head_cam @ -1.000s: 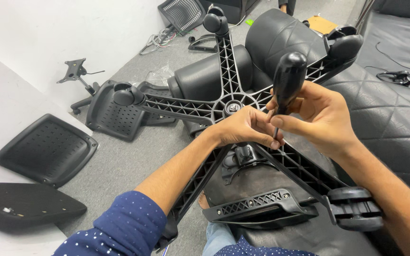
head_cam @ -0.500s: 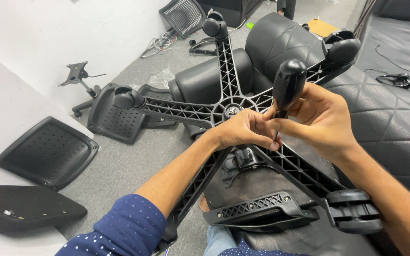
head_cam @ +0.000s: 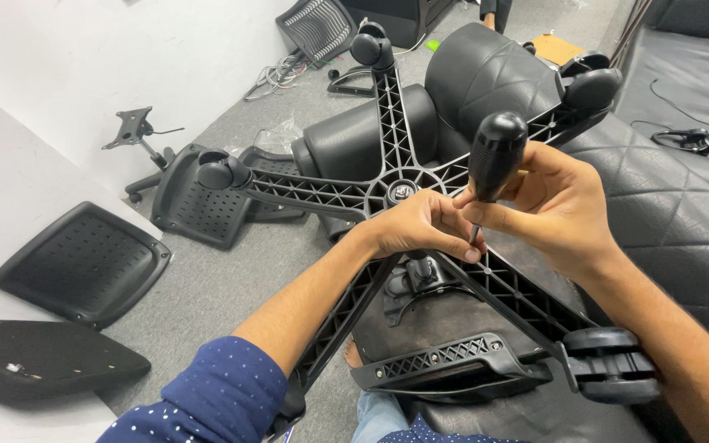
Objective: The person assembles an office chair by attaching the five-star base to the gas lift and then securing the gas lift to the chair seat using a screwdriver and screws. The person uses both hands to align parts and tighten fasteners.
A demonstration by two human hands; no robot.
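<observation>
Head view: an upturned black five-star chair base [head_cam: 387, 184] lies at centre, spokes radiating from a hub, each spoke ending in a caster; the far caster [head_cam: 368, 47] is at top centre, another caster [head_cam: 215, 172] at left, one caster [head_cam: 592, 86] at far right, and a near caster [head_cam: 613, 365] at lower right. Right hand [head_cam: 555, 205] is clenched around a screwdriver [head_cam: 494, 160] with a bulbous black handle, held nearly upright, shaft pointing down toward the near-right spoke just right of the hub. Left hand [head_cam: 420, 226] is closed, fingertips pinched at the lower shaft of the screwdriver near its tip; the tip itself is hidden by the fingers. Left forearm runs from a dark blue dotted sleeve [head_cam: 207, 398] at the near edge. Under the base: the chair's seat mechanism [head_cam: 420, 275] and a black armrest piece [head_cam: 445, 365] near the bottom. Base rests against black quilted upholstery [head_cam: 666, 213] at right, with a padded black headrest or cushion [head_cam: 486, 70] beyond. On the grey carpet floor [head_cam: 223, 279] to the left: a perforated black seat pan [head_cam: 84, 262], a second perforated panel [head_cam: 198, 201], a flat black panel [head_cam: 34, 357] at near left, and a metal mounting bracket [head_cam: 133, 131] by the white wall. A mesh chair back [head_cam: 313, 25] and loose cables [head_cam: 276, 74] lie at far centre.
</observation>
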